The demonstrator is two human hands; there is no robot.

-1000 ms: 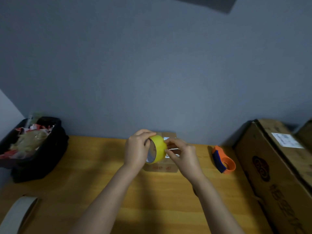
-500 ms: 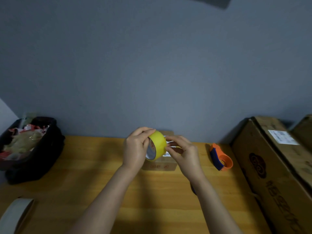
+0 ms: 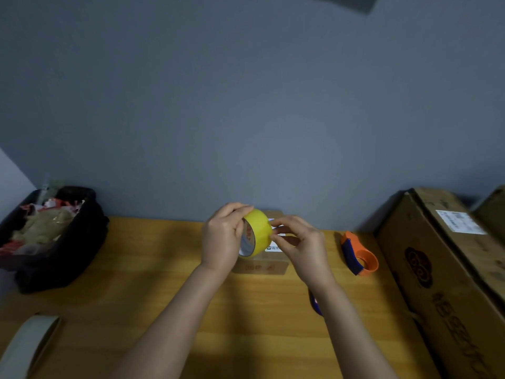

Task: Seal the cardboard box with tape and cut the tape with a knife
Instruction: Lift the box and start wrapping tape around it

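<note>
A yellow tape roll (image 3: 259,231) is held up over the small cardboard box (image 3: 262,266), which lies flat on the wooden table by the wall and carries a white label. My left hand (image 3: 222,236) grips the roll from its left side. My right hand (image 3: 299,242) has its fingertips pinched at the roll's right edge; whether a tape end is lifted is too small to tell. A blue object (image 3: 315,303), possibly the knife, peeks out under my right forearm, mostly hidden.
An orange and blue tape dispenser (image 3: 359,254) lies right of the box. A large cardboard carton (image 3: 448,272) fills the right side. A black bin (image 3: 52,233) of scraps stands at the left. A pale tape roll (image 3: 26,343) sits at the bottom left.
Both hands stay on the yellow roll with only slight finger shifts at its right edge. The camera view has drifted a little.
</note>
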